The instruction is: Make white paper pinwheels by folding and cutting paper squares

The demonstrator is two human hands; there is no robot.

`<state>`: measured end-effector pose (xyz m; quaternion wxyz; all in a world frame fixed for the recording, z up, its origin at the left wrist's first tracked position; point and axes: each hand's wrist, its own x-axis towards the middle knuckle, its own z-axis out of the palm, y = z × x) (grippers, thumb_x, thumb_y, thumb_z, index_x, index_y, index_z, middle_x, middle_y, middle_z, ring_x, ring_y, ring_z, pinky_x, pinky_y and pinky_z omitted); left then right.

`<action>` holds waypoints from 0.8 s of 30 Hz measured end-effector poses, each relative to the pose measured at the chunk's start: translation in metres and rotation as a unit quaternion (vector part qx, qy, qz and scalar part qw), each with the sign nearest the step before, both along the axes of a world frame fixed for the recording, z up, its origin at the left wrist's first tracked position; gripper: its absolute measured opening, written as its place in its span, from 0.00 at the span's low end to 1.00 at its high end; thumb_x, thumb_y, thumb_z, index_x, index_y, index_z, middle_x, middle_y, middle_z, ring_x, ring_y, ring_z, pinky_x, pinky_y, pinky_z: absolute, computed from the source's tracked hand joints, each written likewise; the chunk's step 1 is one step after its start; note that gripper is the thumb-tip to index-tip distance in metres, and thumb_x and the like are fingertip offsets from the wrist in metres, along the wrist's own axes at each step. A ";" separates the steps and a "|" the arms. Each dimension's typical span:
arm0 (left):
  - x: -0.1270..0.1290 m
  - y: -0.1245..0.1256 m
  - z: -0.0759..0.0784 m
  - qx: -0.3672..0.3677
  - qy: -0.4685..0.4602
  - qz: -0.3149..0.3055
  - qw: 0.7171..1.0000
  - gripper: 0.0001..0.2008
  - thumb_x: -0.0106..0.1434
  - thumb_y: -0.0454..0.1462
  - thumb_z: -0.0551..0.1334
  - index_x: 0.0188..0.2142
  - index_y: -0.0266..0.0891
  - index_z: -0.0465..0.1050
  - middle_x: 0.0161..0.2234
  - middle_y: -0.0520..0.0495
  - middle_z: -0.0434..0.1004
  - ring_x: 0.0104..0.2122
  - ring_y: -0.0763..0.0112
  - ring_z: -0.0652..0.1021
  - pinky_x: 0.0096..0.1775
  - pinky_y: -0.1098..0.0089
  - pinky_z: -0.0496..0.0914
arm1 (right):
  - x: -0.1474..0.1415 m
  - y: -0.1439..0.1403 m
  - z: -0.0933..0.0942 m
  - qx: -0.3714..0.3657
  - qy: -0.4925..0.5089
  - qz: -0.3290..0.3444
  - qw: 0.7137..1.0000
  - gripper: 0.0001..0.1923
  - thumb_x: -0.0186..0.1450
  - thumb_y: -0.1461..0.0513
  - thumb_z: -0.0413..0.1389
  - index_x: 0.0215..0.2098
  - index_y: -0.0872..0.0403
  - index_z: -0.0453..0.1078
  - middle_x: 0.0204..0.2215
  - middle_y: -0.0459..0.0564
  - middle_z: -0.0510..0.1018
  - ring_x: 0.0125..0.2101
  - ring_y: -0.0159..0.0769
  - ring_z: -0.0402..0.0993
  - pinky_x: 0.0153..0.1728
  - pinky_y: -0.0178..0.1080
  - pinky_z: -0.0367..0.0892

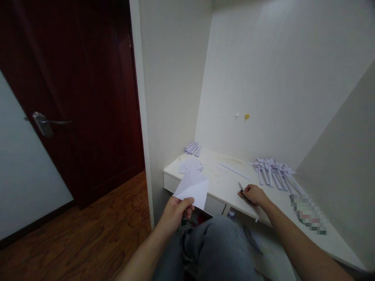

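Observation:
A folded sheet of white paper (195, 191) is pinched between the thumb and fingers of my left hand (175, 212), in front of the desk's edge. Diagonal crease lines cross the sheet. At the desk's front, my right hand (255, 194) is closed on a small pair of scissors (241, 187), whose blades point away from me; its handles are partly hidden by the fingers. Behind the held sheet lie several cut white paper pieces (190, 164). A thin white paper strip (234, 171) rests farther back on the desk.
White desk (216, 187) holds a bundle of rolled paper tubes (192, 148) at back left and a pile of paper pinwheels on tubes (272, 171) at right. A blurred packet (309, 214) lies near the right. Beneath is an open shelf (263, 238); a door (96, 97) stands left.

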<state>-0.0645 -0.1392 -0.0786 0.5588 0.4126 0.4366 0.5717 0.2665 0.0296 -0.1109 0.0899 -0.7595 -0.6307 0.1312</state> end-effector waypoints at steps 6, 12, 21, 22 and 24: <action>-0.025 -0.015 0.005 0.015 0.016 0.011 1.000 0.20 0.51 0.49 0.68 0.16 0.36 0.72 0.15 0.50 0.68 0.17 0.74 0.67 0.26 0.70 0.61 | -0.009 0.001 0.012 -0.016 -0.021 0.026 0.999 0.10 0.68 0.59 0.57 0.35 0.59 0.75 0.30 0.58 0.83 0.27 0.41 0.79 0.26 0.37 0.65; -0.030 -0.021 0.015 0.048 0.056 0.030 0.997 0.20 0.53 0.49 0.68 0.17 0.36 0.73 0.15 0.49 0.69 0.19 0.74 0.68 0.28 0.70 0.62 | -0.017 -0.006 0.020 -0.049 -0.042 0.035 0.997 0.16 0.71 0.57 0.58 0.53 0.57 0.71 0.50 0.56 0.76 0.46 0.42 0.77 0.46 0.48 0.74; 0.000 -0.001 0.024 0.050 0.023 0.003 0.999 0.19 0.52 0.49 0.70 0.21 0.34 0.76 0.17 0.50 0.70 0.18 0.75 0.68 0.25 0.72 0.64 | -0.017 -0.026 0.038 0.039 -0.031 0.020 0.999 0.08 0.65 0.61 0.61 0.38 0.60 0.75 0.39 0.62 0.81 0.43 0.50 0.78 0.41 0.45 0.70; 0.005 0.003 0.025 0.047 0.017 0.002 0.999 0.19 0.52 0.48 0.71 0.22 0.33 0.76 0.18 0.50 0.70 0.18 0.75 0.69 0.25 0.72 0.64 | -0.020 -0.032 0.045 0.069 -0.024 0.023 0.997 0.08 0.65 0.61 0.60 0.38 0.59 0.75 0.37 0.61 0.81 0.43 0.50 0.78 0.41 0.44 0.69; 0.017 0.010 0.026 0.042 0.004 -0.002 0.999 0.19 0.51 0.48 0.71 0.22 0.33 0.76 0.17 0.50 0.70 0.18 0.76 0.69 0.25 0.73 0.64 | -0.029 -0.050 0.063 0.135 0.004 0.044 0.990 0.13 0.69 0.57 0.55 0.45 0.56 0.74 0.37 0.56 0.82 0.41 0.44 0.79 0.40 0.40 0.68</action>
